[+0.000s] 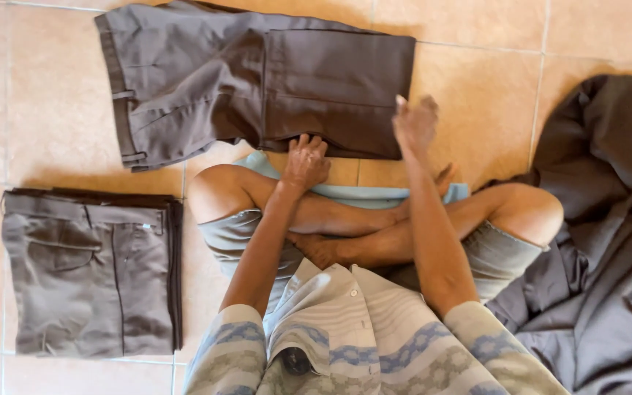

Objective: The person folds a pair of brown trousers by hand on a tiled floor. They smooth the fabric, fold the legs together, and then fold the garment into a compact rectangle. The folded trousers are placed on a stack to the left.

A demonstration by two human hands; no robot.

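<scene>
Directly ahead of both hands, the partly folded brown trousers (257,80) lie on the tiled floor (477,80), long axis crosswise. Left hand (306,162) rests, fingers curled, on the near hem, pinning rather than gripping. Right hand (414,123) hovers loosely open, empty, over the folded leg end. Folded trousers (93,274) lie leftward; dark cloth pile (608,219) rightward.

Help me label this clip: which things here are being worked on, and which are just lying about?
In hand:
- half-folded brown trousers, left hand resting on their near edge, right hand raised just above them

Lying about:
- folded stack of brown trousers
- loose heap of dark cloth
- tiled floor
</scene>
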